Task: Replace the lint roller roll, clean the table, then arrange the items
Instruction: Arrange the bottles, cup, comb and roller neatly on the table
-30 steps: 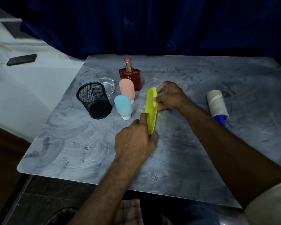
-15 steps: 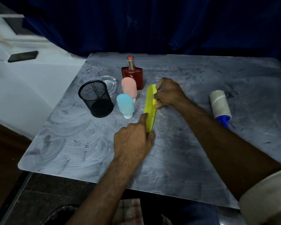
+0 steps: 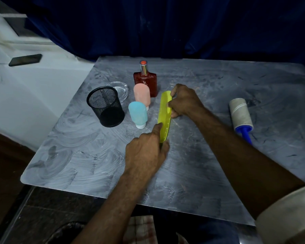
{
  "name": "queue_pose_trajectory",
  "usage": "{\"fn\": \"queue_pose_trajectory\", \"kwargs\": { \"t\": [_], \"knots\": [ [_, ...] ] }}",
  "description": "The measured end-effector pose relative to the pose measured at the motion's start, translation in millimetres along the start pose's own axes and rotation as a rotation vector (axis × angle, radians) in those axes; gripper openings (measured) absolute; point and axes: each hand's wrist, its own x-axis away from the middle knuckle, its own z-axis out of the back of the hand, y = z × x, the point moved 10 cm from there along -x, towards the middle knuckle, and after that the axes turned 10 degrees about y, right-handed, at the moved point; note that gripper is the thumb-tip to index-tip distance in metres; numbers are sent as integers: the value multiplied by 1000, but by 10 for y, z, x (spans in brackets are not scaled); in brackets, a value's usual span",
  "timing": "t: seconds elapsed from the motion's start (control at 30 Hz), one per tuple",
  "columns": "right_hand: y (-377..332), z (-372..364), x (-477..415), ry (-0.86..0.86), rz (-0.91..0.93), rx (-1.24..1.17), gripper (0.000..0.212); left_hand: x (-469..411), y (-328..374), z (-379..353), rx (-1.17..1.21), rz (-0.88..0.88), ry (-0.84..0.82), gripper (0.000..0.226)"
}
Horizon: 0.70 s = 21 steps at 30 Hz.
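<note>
A yellow-green comb [image 3: 164,117] stands on its long edge near the middle of the grey table [image 3: 209,164]. My left hand [image 3: 146,155] pinches its near end. My right hand [image 3: 183,101] grips its far end. The lint roller [image 3: 240,114], a grey roll on a blue handle, lies on the table to the right, apart from both hands.
Left of the comb stand a blue squeeze bottle [image 3: 137,114], a pink squeeze bottle [image 3: 142,95], a red perfume bottle [image 3: 145,80], a glass ashtray [image 3: 121,89] and a black mesh cup [image 3: 106,106]. A phone [image 3: 25,59] lies on the white ledge at far left.
Both hands have kept hold of the comb and tipped it more upright on its edge, shifting it slightly. The other items have not moved.
</note>
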Motion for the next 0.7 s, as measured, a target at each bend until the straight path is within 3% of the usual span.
{"fn": "queue_pose_trajectory", "kwargs": {
  "t": [0.7],
  "knots": [
    [-191, 72, 159, 39, 127, 213, 25, 2, -21, -40, 7, 14, 10, 63]
  ]
}}
